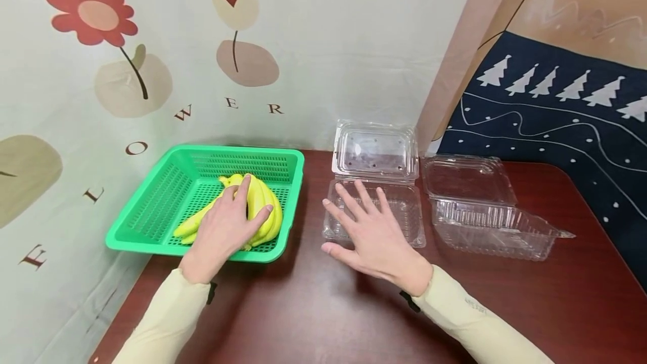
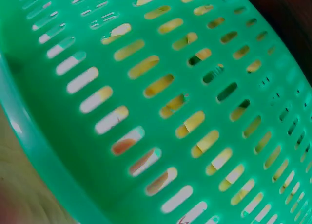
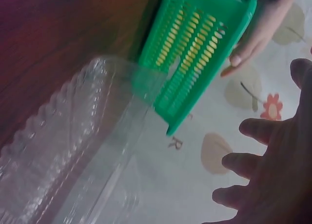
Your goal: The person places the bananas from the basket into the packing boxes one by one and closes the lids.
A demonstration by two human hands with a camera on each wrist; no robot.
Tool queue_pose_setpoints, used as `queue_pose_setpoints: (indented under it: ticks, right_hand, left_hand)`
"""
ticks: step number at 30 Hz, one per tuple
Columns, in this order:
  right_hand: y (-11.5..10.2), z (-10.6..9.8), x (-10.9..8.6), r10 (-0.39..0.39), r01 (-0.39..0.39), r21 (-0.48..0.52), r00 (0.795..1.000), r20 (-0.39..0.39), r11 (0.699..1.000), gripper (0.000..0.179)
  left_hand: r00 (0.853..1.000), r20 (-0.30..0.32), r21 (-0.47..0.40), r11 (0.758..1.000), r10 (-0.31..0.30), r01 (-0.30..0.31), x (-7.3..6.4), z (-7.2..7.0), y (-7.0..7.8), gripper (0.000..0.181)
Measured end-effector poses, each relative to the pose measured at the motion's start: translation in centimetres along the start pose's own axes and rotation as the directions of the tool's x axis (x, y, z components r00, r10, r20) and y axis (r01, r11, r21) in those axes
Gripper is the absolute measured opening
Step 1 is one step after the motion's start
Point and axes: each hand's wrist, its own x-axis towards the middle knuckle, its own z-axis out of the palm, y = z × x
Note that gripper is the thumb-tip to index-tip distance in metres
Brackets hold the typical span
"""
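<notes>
Yellow bananas [image 1: 270, 218] lie in the green plastic basket [image 1: 121, 243], partly hidden by my left hand [image 1: 224, 219]. The left hand hovers low over them, thumb out to the right and fingers reaching across the fruit. In the left wrist view, yellow shows through the slots of the basket wall [image 2: 161, 131]. Spread wide, the fingers of my right hand [image 1: 379, 237] are above the base of a clear plastic clamshell box [image 1: 376, 150], holding nothing. Its lid stands raised at the back. The right wrist view shows those spread fingers [image 3: 243, 163] beside the clear box [image 3: 73, 136].
A second clear clamshell box [image 1: 495, 229] stands at the right with its lid open. Everything rests on a dark red-brown table [image 1: 313, 308]. Behind it hangs a printed cloth [image 1: 313, 27] with flowers and letters; a dark tree-patterned one [image 1: 556, 122] is at the right.
</notes>
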Motion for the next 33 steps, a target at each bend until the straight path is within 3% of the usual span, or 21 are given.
queue_pose_setpoints:
  ticks: [11,19,25,33]
  right_hand:
    - [-2.4,2.2,2.2,-0.135,0.136,-0.042,0.991,0.02,0.99,0.077]
    - [-3.4,3.0,2.7,-0.161,0.164,-0.035,0.984,0.072,0.986,0.078]
    - [-3.8,3.3,2.8,-0.167,0.17,-0.027,0.981,0.098,0.985,0.077]
    - [-4.2,3.5,2.9,-0.174,0.179,-0.043,0.98,0.101,0.983,0.08]
  left_hand:
    - [0.996,0.083,0.028,0.998,0.045,-0.047,1.1,0.0,-0.5,0.088]
    - [0.987,0.156,0.052,0.997,0.04,-0.048,1.6,0.7,-0.6,0.09]
    - [0.988,0.129,0.082,0.992,0.081,-0.092,1.8,1.7,-0.6,0.091]
    - [0.978,0.022,0.119,0.97,0.209,-0.21,2.0,3.1,-0.4,0.093]
